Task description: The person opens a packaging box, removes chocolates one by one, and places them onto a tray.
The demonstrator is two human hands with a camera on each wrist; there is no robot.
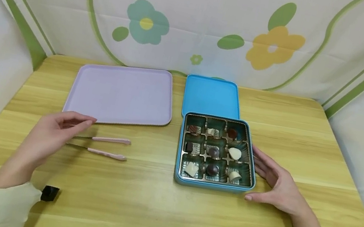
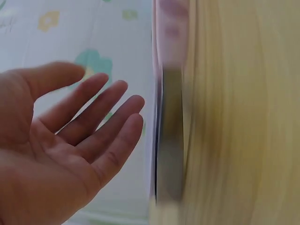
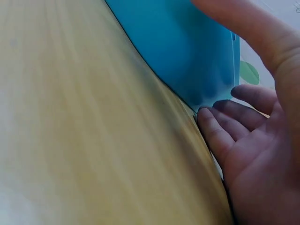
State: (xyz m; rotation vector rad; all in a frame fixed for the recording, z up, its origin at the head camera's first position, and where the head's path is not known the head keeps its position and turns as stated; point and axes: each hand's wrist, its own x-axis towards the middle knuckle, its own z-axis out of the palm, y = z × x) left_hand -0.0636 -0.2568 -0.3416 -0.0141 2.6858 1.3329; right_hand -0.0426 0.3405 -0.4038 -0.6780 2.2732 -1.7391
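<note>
My left hand (image 1: 54, 133) hovers over the table near the front left corner of a lilac tray (image 1: 123, 93). Its fingers are loosely bent and hold nothing. Beneath it lie two utensils with pink handles (image 1: 107, 154); in the head view the hand hides their metal ends. A flat metal part (image 2: 171, 136) of one shows blurred in the left wrist view. Along the right side of a blue square tin (image 1: 213, 186) rests my right hand (image 1: 279, 185), fingertips at its wall and thumb near its front corner. Chocolates (image 1: 212, 170), dark and white, sit singly in the tin's divided insert.
A bright blue lid (image 1: 212, 96) lies behind the tin, its front edge overlapped by it. The wooden table (image 1: 149, 213) ends at a flowered cloth backdrop (image 1: 198, 23), with white cloth walls on both sides. Dark wrist-camera mounts (image 1: 50, 193) sit at both sleeves.
</note>
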